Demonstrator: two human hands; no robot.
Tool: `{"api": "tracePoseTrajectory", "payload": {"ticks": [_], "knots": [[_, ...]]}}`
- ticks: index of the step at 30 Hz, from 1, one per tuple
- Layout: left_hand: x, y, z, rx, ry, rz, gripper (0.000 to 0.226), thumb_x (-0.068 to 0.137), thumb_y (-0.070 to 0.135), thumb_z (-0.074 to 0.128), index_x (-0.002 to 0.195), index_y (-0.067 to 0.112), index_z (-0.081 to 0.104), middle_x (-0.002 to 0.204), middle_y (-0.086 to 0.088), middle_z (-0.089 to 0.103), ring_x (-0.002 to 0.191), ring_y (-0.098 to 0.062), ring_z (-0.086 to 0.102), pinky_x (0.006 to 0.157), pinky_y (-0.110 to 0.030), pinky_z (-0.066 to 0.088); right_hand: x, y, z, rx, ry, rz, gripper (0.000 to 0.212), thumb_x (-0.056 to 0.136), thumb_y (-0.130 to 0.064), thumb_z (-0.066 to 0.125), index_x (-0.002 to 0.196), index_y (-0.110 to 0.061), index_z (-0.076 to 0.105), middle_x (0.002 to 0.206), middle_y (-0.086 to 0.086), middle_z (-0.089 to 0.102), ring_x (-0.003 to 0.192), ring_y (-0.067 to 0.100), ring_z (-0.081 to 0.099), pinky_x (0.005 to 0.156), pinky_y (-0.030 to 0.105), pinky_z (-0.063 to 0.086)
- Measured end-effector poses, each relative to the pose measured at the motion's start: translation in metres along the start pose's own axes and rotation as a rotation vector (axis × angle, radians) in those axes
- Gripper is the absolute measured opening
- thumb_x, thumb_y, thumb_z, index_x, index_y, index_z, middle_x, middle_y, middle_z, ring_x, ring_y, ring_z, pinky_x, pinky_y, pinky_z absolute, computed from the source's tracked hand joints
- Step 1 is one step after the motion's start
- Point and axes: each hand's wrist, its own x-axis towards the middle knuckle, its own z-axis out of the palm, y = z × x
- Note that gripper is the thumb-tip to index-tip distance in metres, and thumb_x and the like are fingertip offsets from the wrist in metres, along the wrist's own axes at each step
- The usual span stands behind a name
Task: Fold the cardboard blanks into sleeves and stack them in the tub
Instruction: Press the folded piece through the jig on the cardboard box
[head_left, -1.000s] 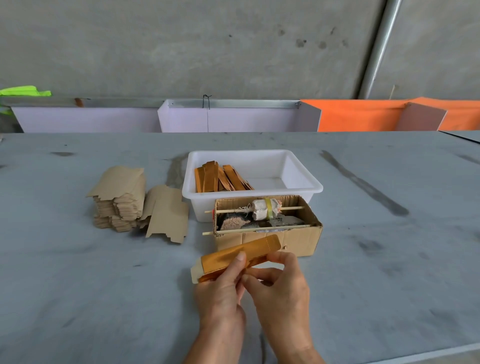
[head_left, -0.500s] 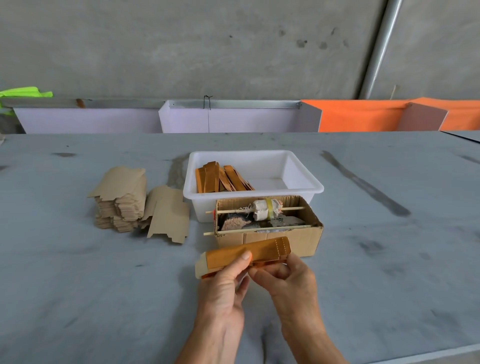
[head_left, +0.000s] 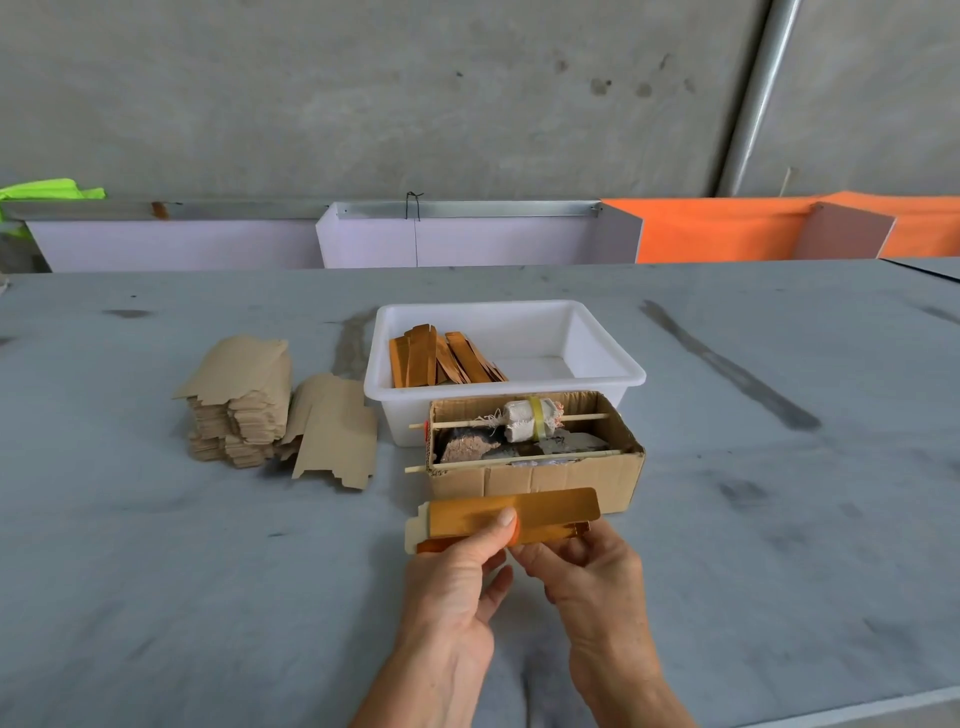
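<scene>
A gold-orange cardboard blank (head_left: 550, 512), partly folded into a long flat sleeve, is held just above the table in front of me. My left hand (head_left: 457, 577) pinches it near the middle, thumb on top. My right hand (head_left: 587, 566) grips its lower right edge from underneath. A white plastic tub (head_left: 608, 358) stands beyond, with several folded orange sleeves (head_left: 441, 356) leaning at its left end. A stack of flat brown blanks (head_left: 239, 400) lies to the left, with one loose blank (head_left: 332, 431) leaning against it.
An open brown cardboard box (head_left: 535, 478) stands between the tub and my hands, holding a wrapped bundle on a stick (head_left: 530, 418) and other scraps. The grey table (head_left: 779, 519) stretches wide. White and orange panels (head_left: 467, 239) line its far edge below a concrete wall.
The blank has turned from tilted to nearly level and its top flap has been raised. Both hands have shifted slightly right along it.
</scene>
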Motion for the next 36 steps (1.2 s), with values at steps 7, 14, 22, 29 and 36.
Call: {"api": "tracePoseTrajectory", "payload": {"ticks": [7,14,22,29,36], "knots": [[-0.005,-0.003,0.004,0.051,0.020,0.080,0.023,0.067,-0.003,0.076,0.080,0.012,0.064,0.078,-0.008,0.069,0.074,-0.023,0.062,0.067,-0.033,0.048,-0.004,0.002,-0.002,0.034,-0.017,0.141,0.020,0.076,0.011,0.065,0.070,-0.008,0.067,0.058,0.003,0.066,0.051,0.007,0.054,0.059,0.026,0.039],[-0.006,-0.002,0.003,0.047,-0.007,0.080,0.019,0.067,-0.001,0.075,0.079,0.009,0.065,0.075,-0.009,0.069,0.078,-0.024,0.063,0.070,-0.035,0.048,-0.006,0.000,0.005,0.255,-0.049,0.292,0.014,0.066,-0.007,0.071,0.080,-0.008,0.072,0.078,0.009,0.072,0.068,0.013,0.066,0.064,0.028,0.044],[-0.011,-0.009,-0.003,0.107,-0.112,0.060,0.014,0.070,0.008,0.074,0.082,0.006,0.068,0.068,-0.005,0.067,0.068,-0.018,0.058,0.063,-0.029,0.048,-0.001,-0.004,0.009,0.163,0.180,0.287,0.017,0.078,-0.006,0.071,0.063,-0.014,0.065,0.062,0.001,0.069,0.055,0.006,0.064,0.062,0.025,0.039],[-0.012,-0.012,-0.005,0.091,-0.061,0.104,0.007,0.075,-0.004,0.070,0.078,0.001,0.065,0.060,-0.006,0.064,0.060,-0.017,0.057,0.063,-0.029,0.049,0.002,-0.004,0.004,0.104,0.184,0.284,0.023,0.088,-0.022,0.063,0.068,-0.012,0.064,0.058,0.003,0.065,0.062,0.014,0.061,0.068,0.031,0.043],[-0.013,-0.010,-0.005,0.084,-0.047,0.114,0.009,0.078,0.003,0.069,0.086,0.002,0.064,0.066,-0.008,0.069,0.059,-0.017,0.062,0.058,-0.028,0.050,0.005,-0.008,-0.002,0.110,0.171,0.332,0.032,0.097,-0.033,0.049,0.080,-0.010,0.065,0.071,0.013,0.069,0.076,0.021,0.067,0.070,0.034,0.043]]}}
